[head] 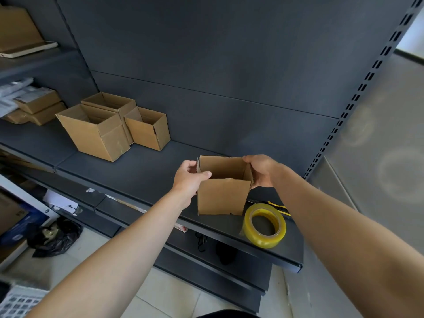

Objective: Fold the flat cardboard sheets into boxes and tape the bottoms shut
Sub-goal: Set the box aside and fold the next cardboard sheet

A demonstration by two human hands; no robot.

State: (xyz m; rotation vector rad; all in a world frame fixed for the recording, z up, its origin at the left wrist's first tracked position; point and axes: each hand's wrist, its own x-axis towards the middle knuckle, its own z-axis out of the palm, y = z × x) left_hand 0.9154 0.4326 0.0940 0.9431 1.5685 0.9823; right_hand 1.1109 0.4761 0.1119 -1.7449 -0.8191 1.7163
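A small brown cardboard box (222,196) stands upright and open-topped on the dark shelf (142,171), near its front edge. My left hand (189,177) grips the box's upper left corner, thumb over the rim. On the other side my right hand (261,171) holds the upper right corner, fingers curled round the wall. A roll of clear yellowish tape (265,224) lies flat on the shelf just right of the box. Behind the roll, a yellow-and-black utility knife (278,207) is partly hidden by my right forearm.
Three open folded boxes (110,127) stand grouped at the shelf's back left. Closed cartons and papers (34,106) fill the neighbouring bay. A black bag (55,237) lies on the tiled floor below. A perforated upright (358,95) bounds the shelf on the right.
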